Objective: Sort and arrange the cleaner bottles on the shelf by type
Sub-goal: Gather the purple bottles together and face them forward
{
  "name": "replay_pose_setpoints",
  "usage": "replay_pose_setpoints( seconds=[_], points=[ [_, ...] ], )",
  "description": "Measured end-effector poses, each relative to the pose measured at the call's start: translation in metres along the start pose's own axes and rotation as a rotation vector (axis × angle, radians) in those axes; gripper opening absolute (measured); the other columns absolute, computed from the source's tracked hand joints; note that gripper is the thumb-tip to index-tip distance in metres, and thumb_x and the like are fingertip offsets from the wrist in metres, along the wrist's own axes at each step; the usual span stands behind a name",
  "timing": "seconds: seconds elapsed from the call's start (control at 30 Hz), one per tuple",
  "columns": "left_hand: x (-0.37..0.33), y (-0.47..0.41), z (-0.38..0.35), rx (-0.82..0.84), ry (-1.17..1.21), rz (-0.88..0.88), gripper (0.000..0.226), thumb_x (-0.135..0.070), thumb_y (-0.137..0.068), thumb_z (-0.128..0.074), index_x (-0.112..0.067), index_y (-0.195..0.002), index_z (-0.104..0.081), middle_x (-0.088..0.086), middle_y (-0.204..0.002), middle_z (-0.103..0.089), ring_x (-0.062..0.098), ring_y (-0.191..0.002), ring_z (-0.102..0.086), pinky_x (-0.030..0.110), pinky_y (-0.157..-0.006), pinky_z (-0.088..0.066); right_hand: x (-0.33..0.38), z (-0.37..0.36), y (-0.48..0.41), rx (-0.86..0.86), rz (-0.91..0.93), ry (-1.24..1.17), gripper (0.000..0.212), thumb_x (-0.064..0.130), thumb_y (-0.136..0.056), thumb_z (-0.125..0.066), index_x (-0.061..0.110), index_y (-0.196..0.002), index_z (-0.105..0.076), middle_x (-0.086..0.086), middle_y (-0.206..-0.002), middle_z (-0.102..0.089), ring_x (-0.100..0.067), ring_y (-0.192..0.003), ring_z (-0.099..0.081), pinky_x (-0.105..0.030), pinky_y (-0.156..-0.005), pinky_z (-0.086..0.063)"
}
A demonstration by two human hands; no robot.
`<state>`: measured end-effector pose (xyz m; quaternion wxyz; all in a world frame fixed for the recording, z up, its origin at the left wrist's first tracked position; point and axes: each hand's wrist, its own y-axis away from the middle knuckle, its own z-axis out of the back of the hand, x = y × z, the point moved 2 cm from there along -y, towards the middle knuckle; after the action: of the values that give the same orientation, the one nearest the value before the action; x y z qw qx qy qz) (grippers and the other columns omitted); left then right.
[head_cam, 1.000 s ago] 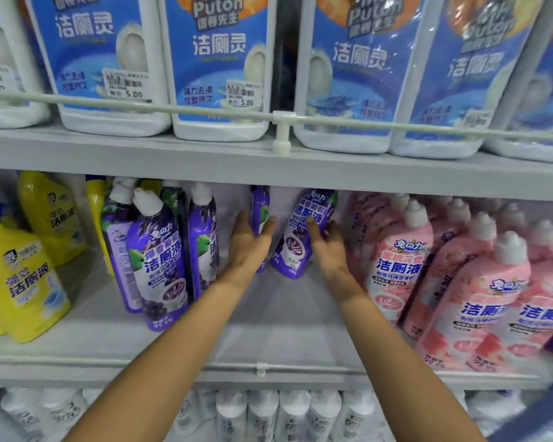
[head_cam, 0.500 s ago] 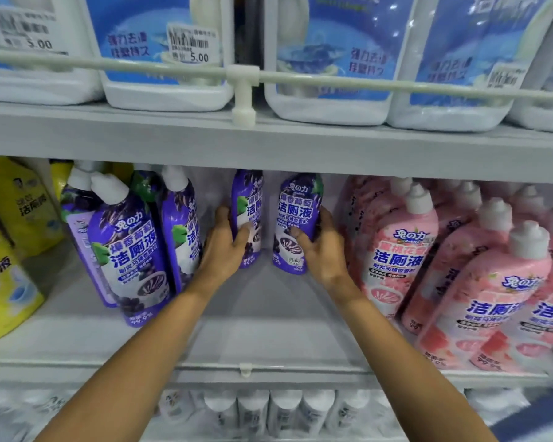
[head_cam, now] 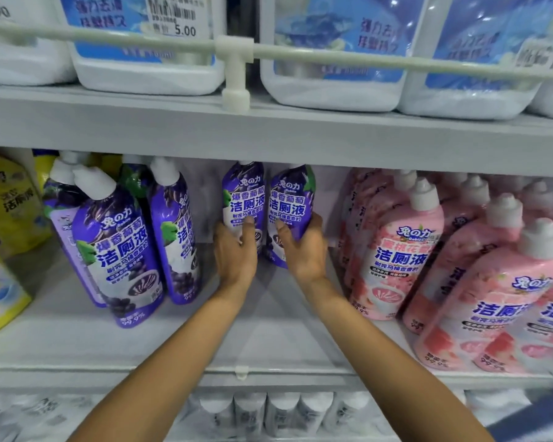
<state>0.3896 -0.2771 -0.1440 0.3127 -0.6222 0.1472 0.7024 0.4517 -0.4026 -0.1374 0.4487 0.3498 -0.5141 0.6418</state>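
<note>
Two purple grape-scent cleaner bottles stand side by side deep in the middle shelf. My left hand [head_cam: 236,252] grips the left purple bottle [head_cam: 245,199] around its lower half. My right hand [head_cam: 304,247] grips the right purple bottle [head_cam: 289,202] the same way, thumb across its label. Both bottles look upright, their caps hidden under the shelf above. A group of purple bottles [head_cam: 122,250] stands to the left, with a gap between it and my hands.
Pink cleaner bottles [head_cam: 399,250] crowd the right side of the middle shelf [head_cam: 268,339]. Yellow bottles [head_cam: 10,202] sit at far left. Large white jugs with blue labels [head_cam: 332,59] fill the upper shelf behind a rail [head_cam: 233,49]. White bottles [head_cam: 268,413] line the shelf below.
Both hands have closed round the two back purple bottles, and the tilted right bottle now stands upright beside the left one. The camera has moved closer and lower.
</note>
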Motion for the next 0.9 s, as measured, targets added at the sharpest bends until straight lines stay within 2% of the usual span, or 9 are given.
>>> replay_pose_setpoints(
  seconds=[0.1, 0.23, 0.33, 0.37, 0.43, 0.53, 0.63, 0.73, 0.9],
  points=[
    [0.005, -0.012, 0.000, 0.030, 0.051, -0.058, 0.047, -0.046, -0.096, -0.064, -0.011, -0.127, -0.057, 0.006, -0.122, -0.070, 0.023, -0.106, -0.066, 0.019, -0.077, -0.040, -0.007, 0.000, -0.012, 0.029, 0.029, 0.044, 0.058, 0.039, -0.091, -0.077, 0.007, -0.132, -0.053, -0.005, -0.119, -0.072, -0.023, -0.103, -0.070, -0.030, -0.086, -0.056],
    [0.024, -0.031, 0.004, 0.060, 0.103, -0.113, 0.058, -0.062, -0.082, -0.063, -0.017, -0.118, -0.061, -0.002, -0.110, -0.073, 0.015, -0.101, -0.070, 0.033, -0.087, -0.056, -0.009, -0.003, -0.022, 0.083, 0.040, 0.040, 0.057, 0.036, -0.093, -0.075, 0.007, -0.136, -0.051, -0.004, -0.118, -0.071, -0.017, -0.096, -0.069, -0.008, -0.073, -0.052],
    [0.032, -0.041, 0.008, 0.063, 0.094, -0.144, 0.053, -0.059, -0.084, -0.066, -0.019, -0.117, -0.060, -0.001, -0.111, -0.073, 0.016, -0.103, -0.070, 0.040, -0.091, -0.057, -0.009, -0.009, -0.026, 0.115, 0.041, 0.001, 0.061, 0.038, -0.093, -0.074, 0.009, -0.140, -0.048, -0.004, -0.124, -0.069, -0.017, -0.103, -0.069, -0.020, -0.083, -0.057],
    [0.034, -0.043, 0.009, 0.060, 0.089, -0.150, 0.053, -0.059, -0.084, -0.067, -0.019, -0.118, -0.060, -0.001, -0.112, -0.073, 0.017, -0.104, -0.070, 0.037, -0.091, -0.057, -0.009, -0.010, -0.027, 0.125, 0.036, -0.014, 0.061, 0.037, -0.094, -0.074, 0.009, -0.141, -0.047, -0.003, -0.124, -0.069, -0.016, -0.102, -0.069, -0.017, -0.081, -0.057],
    [0.035, -0.046, 0.011, 0.062, 0.089, -0.170, 0.049, -0.047, -0.088, -0.073, -0.013, -0.121, -0.060, 0.004, -0.113, -0.073, 0.020, -0.104, -0.070, 0.023, -0.086, -0.055, -0.009, -0.013, -0.028, 0.133, 0.023, -0.037, 0.061, 0.034, -0.094, -0.074, 0.007, -0.141, -0.046, 0.000, -0.119, -0.067, -0.013, -0.096, -0.066, -0.003, -0.070, -0.050],
    [0.041, -0.050, 0.010, 0.058, 0.110, -0.172, 0.039, -0.019, -0.092, -0.075, 0.000, -0.122, -0.059, 0.014, -0.113, -0.072, 0.025, -0.101, -0.069, 0.003, -0.072, -0.046, -0.011, -0.016, -0.029, 0.129, 0.024, -0.028, 0.058, 0.033, -0.095, -0.073, 0.006, -0.139, -0.048, 0.000, -0.115, -0.066, -0.004, -0.086, -0.064, 0.001, -0.065, -0.046],
    [0.041, -0.049, 0.010, 0.054, 0.110, -0.192, 0.038, -0.012, -0.091, -0.075, 0.004, -0.122, -0.058, 0.016, -0.112, -0.071, 0.023, -0.097, -0.068, 0.002, -0.071, -0.045, -0.013, -0.018, -0.028, 0.121, 0.026, -0.023, 0.055, 0.033, -0.095, -0.073, 0.006, -0.137, -0.050, 0.001, -0.111, -0.067, 0.006, -0.081, -0.063, -0.001, -0.065, -0.047],
    [0.044, -0.050, 0.010, 0.053, 0.109, -0.192, 0.042, -0.010, -0.088, -0.079, 0.002, -0.121, -0.057, 0.015, -0.112, -0.072, 0.024, -0.097, -0.069, 0.003, -0.072, -0.046, -0.010, -0.017, -0.028, 0.094, 0.039, -0.023, 0.055, 0.034, -0.094, -0.074, 0.007, -0.136, -0.053, 0.001, -0.113, -0.068, -0.011, -0.090, -0.067, 0.000, -0.068, -0.046],
    [0.048, -0.054, 0.009, 0.060, 0.108, -0.194, 0.053, -0.006, -0.078, -0.085, -0.001, -0.123, -0.056, 0.013, -0.115, -0.071, 0.024, -0.102, -0.069, 0.014, -0.082, -0.054, -0.010, -0.017, -0.028, 0.071, 0.048, -0.039, 0.054, 0.036, -0.093, -0.075, 0.012, -0.138, -0.055, 0.001, -0.117, -0.071, -0.013, -0.099, -0.069, -0.003, -0.073, -0.050]
  ],
)
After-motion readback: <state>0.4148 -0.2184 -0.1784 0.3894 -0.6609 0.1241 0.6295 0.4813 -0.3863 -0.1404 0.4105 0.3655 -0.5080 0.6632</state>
